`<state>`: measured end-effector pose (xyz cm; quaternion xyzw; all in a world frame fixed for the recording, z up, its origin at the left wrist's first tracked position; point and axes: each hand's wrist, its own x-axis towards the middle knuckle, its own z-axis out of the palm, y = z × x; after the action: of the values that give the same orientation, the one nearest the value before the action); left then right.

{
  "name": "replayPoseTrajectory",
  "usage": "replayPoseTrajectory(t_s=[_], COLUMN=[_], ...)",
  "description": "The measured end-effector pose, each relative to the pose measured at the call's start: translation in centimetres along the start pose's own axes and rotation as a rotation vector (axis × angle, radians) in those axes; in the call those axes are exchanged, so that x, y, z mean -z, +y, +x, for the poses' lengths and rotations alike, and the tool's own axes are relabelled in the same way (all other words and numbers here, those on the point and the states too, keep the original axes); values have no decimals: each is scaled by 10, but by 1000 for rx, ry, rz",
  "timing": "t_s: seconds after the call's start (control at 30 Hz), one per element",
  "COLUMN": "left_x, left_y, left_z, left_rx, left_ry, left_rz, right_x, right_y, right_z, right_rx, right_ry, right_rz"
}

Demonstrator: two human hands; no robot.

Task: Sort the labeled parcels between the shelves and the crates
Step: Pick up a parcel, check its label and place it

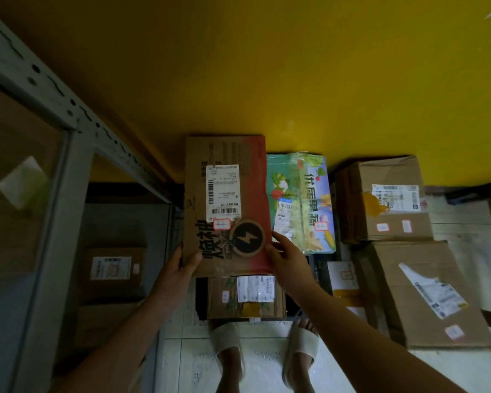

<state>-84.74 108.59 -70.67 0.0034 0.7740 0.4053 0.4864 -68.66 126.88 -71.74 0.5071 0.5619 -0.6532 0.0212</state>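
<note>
Gloom swallows the metal shelf rack on the left, so the labelled box on its lower shelf is only a dim shape. Print on every shipping label is too blurred to read.

The left hand shows just its thumb on top of the lightning-bolt carton. Its fingers go under the near left corner and are hidden. The right hand grips the near right corner, with thumb and forefinger spread along the red edge and the other fingers curled out of sight.

The carton's near end covers part of a smaller bamboo-printed box. That box seems to sit in a dark crate, though it is too dim to be sure.

A green produce-printed parcel lies just right of the carton. Farther right are a taped brown box and a larger brown box. Sandalled feet stand on the tiled floor.

Held at the centre, the carton runs lengthwise away from the person toward the yellow wall, label face up.
</note>
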Motion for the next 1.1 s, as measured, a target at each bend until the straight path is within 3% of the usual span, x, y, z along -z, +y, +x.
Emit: replayPoseTrajectory(t_s=[0.13, 0.37, 0.53, 0.77, 1.0, 1.1], left_x=[1, -7, -6, -43, -126, -155], left_y=[-4, 12, -6, -48, -69, -63], left_z=[-1, -4, -61, -121, -126, -124], left_rx=[5, -14, 69, 559, 570, 585], left_ry=[48, 101, 178, -168, -335, -429], left_rz=[-36, -68, -139, -314, -398, -382], right_x=[3, -3, 8, 57, 99, 115], right_y=[5, -4, 0, 8, 1, 5], right_z=[-11, -13, -44, -65, -49, -34], right_rx=[1, 82, 121, 53, 51, 183], right_ry=[31, -64, -81, -159, -175, -137], right_rz=[-85, -132, -225, -302, -301, -585])
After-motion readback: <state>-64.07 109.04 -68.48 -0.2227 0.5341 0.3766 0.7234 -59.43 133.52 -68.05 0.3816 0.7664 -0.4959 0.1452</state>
